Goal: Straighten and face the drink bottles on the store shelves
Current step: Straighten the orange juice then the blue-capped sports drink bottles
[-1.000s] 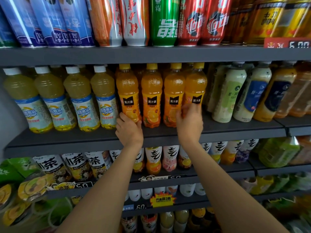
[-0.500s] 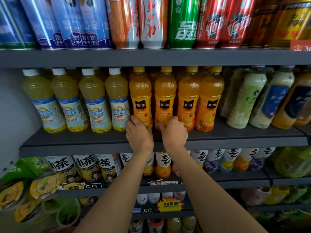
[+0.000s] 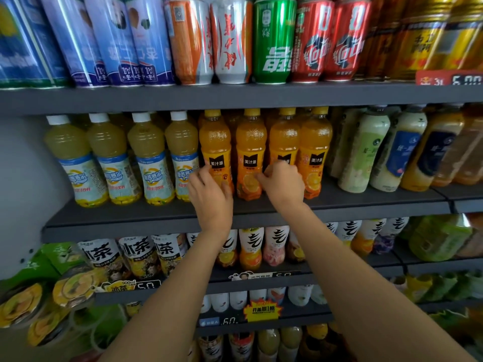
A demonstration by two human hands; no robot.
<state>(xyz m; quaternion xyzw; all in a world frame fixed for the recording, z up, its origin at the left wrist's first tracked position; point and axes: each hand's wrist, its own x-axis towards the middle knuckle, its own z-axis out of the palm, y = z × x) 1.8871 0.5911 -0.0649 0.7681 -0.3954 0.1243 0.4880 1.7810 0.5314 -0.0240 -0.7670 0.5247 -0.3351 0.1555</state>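
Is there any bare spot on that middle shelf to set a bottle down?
Only the front strip of the shelf, before the pale yellow bottles, and another strip before the pale green bottles. The orange bottles stand shoulder to shoulder, both hands among them.

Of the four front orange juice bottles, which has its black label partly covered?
The third orange bottle from the left; the right hand hides its label's lower edge, the others show fully.

Four orange bottles [image 3: 251, 152] stand mid-shelf [image 3: 130, 212], pale bottles [image 3: 115, 158] to their left, more bottles [image 3: 366, 152] to their right. Cans [image 3: 271, 40] stand on the shelf above, tea bottles [image 3: 136, 254] below.
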